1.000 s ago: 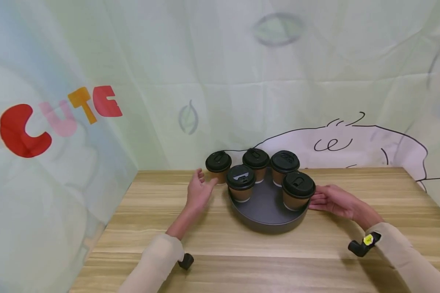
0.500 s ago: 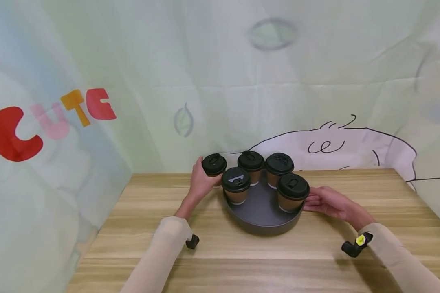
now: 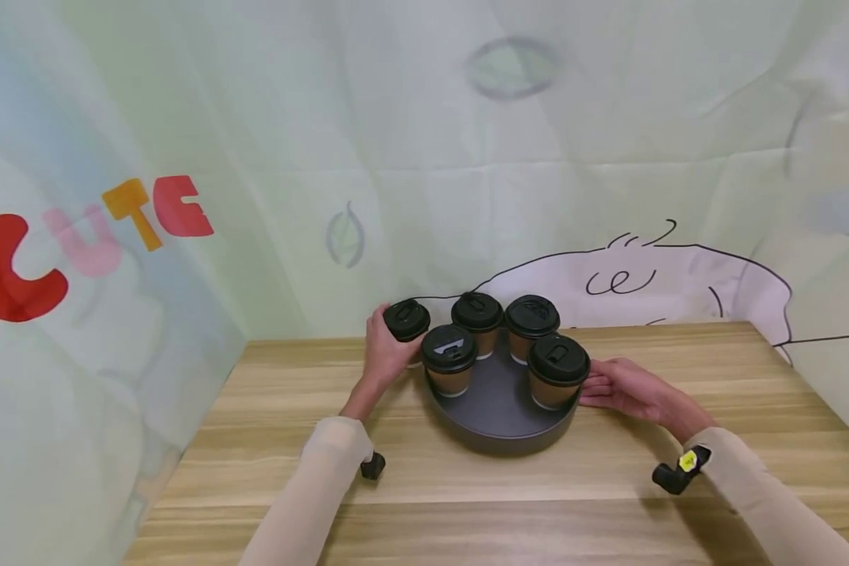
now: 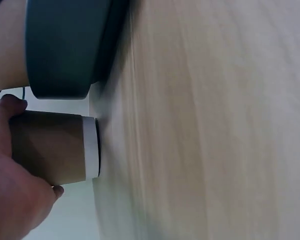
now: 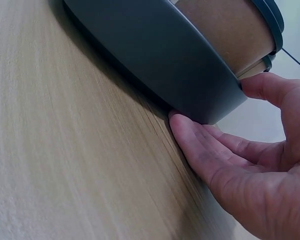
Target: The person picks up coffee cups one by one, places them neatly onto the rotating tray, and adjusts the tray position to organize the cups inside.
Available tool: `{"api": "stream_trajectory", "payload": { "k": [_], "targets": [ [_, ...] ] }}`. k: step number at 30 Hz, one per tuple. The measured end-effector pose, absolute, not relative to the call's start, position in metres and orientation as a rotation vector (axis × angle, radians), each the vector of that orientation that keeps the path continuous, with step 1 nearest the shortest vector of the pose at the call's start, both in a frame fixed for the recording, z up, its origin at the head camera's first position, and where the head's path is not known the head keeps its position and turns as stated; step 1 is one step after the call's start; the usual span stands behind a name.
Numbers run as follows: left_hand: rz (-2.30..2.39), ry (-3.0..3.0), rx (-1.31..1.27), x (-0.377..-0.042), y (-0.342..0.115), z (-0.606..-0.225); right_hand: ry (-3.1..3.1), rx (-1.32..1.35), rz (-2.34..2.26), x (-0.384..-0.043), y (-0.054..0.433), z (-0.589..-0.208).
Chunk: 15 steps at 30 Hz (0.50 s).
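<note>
My left hand (image 3: pixel 384 355) grips a brown paper coffee cup (image 3: pixel 406 320) with a black lid, left of the tray. In the left wrist view, thumb and fingers wrap this cup (image 4: pixel 52 145), whose white base stands at the table surface. A round dark grey tray (image 3: pixel 504 442) bears several similar lidded cups, one of them the front-right cup (image 3: pixel 556 371). At the tray's right side, my right hand (image 3: pixel 630 388) holds the edge. The right wrist view has the thumb at the rim of the tray (image 5: pixel 160 55) and the fingertips against its lower side.
A wood-grain table (image 3: pixel 481 523) carries everything. Behind it hangs a printed curtain (image 3: pixel 290 236), close to the back cups. The front-left cup (image 3: pixel 449 360) stands near the tray rim, close beside my left hand.
My left hand has moved in from beside the left cup and taken hold of it. My right hand stays at the tray's edge. The whole head view has shifted slightly.
</note>
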<state>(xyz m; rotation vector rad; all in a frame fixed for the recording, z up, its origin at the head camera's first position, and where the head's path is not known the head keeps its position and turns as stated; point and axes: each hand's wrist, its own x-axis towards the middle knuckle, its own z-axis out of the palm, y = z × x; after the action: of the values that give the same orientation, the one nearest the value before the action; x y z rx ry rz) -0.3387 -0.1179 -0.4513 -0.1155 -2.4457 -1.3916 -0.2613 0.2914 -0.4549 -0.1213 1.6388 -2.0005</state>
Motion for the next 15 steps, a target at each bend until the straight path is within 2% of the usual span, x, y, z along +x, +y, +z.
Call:
{"api": "stream_trajectory", "payload": {
  "k": [15],
  "targets": [
    [-1.454,-2.359,-0.071,-0.306,-0.165,-0.429,1.605,-0.197,-2.005,-0.261,0.290,-0.454]
  ]
}}
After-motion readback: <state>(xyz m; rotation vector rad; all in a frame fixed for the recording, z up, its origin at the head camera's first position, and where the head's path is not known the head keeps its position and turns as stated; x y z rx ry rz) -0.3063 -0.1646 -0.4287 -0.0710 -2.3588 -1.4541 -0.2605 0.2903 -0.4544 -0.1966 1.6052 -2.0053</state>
